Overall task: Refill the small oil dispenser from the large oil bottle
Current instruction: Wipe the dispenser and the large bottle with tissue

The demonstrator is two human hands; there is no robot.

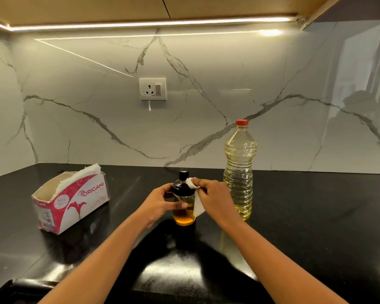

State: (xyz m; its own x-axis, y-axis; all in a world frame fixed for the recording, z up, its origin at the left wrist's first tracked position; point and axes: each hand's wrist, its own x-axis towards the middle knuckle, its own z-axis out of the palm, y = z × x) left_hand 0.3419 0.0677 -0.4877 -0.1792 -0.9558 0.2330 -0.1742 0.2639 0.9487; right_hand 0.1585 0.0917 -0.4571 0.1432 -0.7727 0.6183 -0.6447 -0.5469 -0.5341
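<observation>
The left hand (pixel 160 201) grips the capped dispenser (pixel 183 200), part full of amber oil. The right hand (pixel 213 199) pinches a tissue (pixel 195 194) against its cap. The capped bottle (pixel 239 172) holds pale oil.

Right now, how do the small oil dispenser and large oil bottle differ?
The small oil dispenser is squat; the large oil bottle stands far taller. Dispenser top black, bottle cap red. Dispenser oil amber, bottle oil pale yellow. The left hand grips the dispenser and the right hand presses a tissue to its top; the bottle stands unheld. Both upright, clear-bodied, on the black counter.
</observation>
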